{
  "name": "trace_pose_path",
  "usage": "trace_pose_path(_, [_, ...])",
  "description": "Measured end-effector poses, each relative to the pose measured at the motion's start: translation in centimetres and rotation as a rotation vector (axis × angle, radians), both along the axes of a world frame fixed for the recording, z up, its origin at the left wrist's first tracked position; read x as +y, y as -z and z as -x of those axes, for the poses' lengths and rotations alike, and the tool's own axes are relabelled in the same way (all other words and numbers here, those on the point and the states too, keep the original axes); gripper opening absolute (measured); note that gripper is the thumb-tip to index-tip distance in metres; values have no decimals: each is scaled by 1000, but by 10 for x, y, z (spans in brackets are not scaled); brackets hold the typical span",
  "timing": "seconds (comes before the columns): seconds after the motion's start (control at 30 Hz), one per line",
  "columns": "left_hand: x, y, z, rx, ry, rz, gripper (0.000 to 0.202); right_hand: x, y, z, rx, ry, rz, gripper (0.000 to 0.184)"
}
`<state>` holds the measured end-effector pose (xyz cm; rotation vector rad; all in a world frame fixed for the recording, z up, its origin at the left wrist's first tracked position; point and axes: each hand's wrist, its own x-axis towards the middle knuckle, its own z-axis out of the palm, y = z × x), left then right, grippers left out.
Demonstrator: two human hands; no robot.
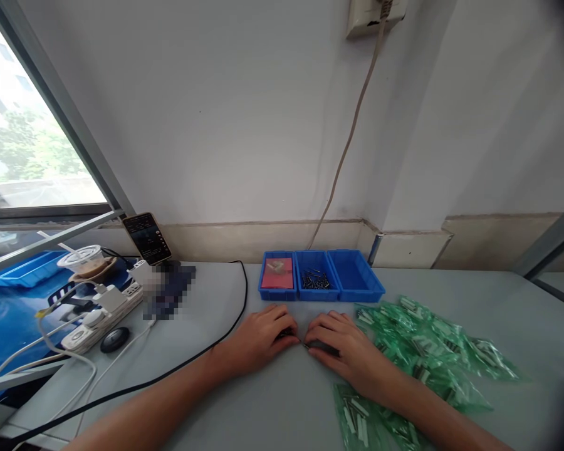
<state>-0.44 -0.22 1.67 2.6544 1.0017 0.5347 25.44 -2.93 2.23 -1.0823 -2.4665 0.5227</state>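
My left hand (266, 333) is closed over the grey table, its thumb and fingers pinching a small dark piece that is mostly hidden. Just to its right, my right hand (336, 343) is wrapped round a dark elongated object (323, 346), whose thin tip points toward my left fingers. Whether the two held things touch cannot be made out. Behind the hands stand three joined blue bins: the left bin (262, 285) has a red card and small pale pieces, the middle bin (337, 292) holds dark screw-like parts, and the right bin (355, 275) shows a bare bottom.
Green plastic bags (423, 351) of pale and metallic strips lie at the right, partly under my right forearm. A black cable (178, 366) crosses the table at left. Beyond it are a power strip (103, 316), a black mouse (114, 339), a propped phone (147, 238) and a lidded cup (82, 260).
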Motion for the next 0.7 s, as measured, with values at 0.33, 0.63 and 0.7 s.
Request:
trace_pose_path(0.33, [0,0,0,-7,12,-18,9,-2,-2,1,0,28,-2,9])
trace_pose_path(0.63, [1,1,0,-3,6,-18,10,-1,0,1,5,50,-24,13])
trace_pose_path(0.7, [1,1,0,-6,8,-19,10,-1,1,1,7,54,-26,14])
